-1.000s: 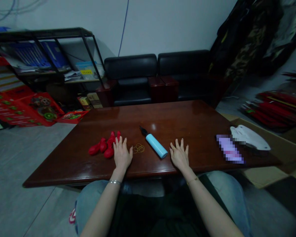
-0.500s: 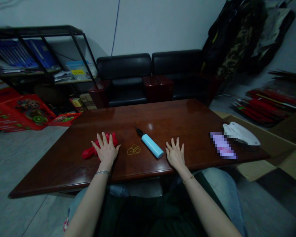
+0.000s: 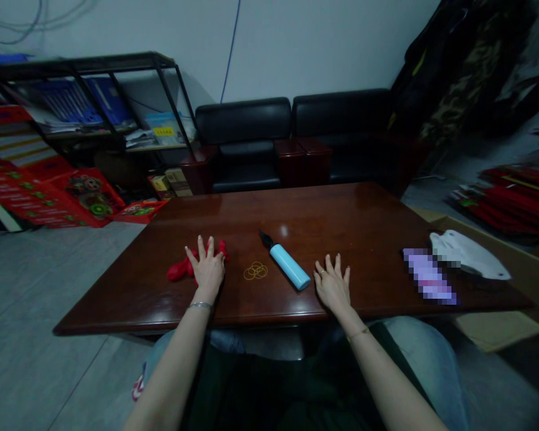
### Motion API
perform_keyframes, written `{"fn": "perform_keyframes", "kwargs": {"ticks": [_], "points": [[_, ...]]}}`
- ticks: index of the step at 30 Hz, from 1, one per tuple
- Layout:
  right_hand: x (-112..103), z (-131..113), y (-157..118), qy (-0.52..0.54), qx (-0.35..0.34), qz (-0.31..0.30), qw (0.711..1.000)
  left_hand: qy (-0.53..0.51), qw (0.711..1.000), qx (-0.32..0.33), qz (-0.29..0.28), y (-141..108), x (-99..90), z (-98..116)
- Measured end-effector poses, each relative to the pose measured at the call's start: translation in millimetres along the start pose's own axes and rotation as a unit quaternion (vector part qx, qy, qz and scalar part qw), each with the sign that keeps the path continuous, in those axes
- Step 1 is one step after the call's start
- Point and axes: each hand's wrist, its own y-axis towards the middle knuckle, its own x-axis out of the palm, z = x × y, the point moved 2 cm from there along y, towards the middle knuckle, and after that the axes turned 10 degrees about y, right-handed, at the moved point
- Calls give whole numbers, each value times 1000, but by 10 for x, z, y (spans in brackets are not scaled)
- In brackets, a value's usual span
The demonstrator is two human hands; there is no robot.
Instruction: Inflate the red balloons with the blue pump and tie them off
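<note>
The red pieces (image 3: 178, 271) lie on the table (image 3: 251, 215) at the left hand (image 3: 209, 274), partly hidden by its fingers. Some red shows to the left of this grip, and some just past its fingertips on the right. The left hand is spread, palm down, its fingers fanned apart; whether it presses on the red pieces or only covers them, I cannot tell. It pinches nothing that shows.

Just right of the left hand lie thin yellow rings (image 3: 256, 270), overlapping in a loose cluster. Farther right, between the two hands, the pump (image 3: 290, 266) lies slantwise, its black tip pointing away and toward the left, its light blue body ending near the right hand (image 3: 333, 291), apart from it. The right hand is also palm down at the table, fingers spread, with a ring on one finger and nothing seen in its grasp. A bracelet (image 3: 200, 305) circles the left wrist.

Well to the right of the right hand lie a purple item (image 3: 429, 276), blurred into blocks, and, just beyond it, a white item (image 3: 469, 254). A cardboard box (image 3: 530, 269) stands past the table's right edge. Beyond both hands, across the table, are black seats (image 3: 245, 120); a shelf (image 3: 117, 63) with blue folders stands beyond the left hand, farther left.
</note>
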Motion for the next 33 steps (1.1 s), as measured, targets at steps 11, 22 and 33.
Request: {"fn": "perform_keyframes", "kwargs": {"ticks": [11, 22, 33], "points": [[-122, -86, 171, 59, -26, 42, 997, -13, 999, 28, 38, 52, -268, -9], [-257, -932, 336, 101, -197, 49, 974, -54, 992, 91, 70, 91, -594, 198], [-180, -1222, 493, 104, -243, 34, 964, -80, 982, 148, 88, 146, -724, 294]]}}
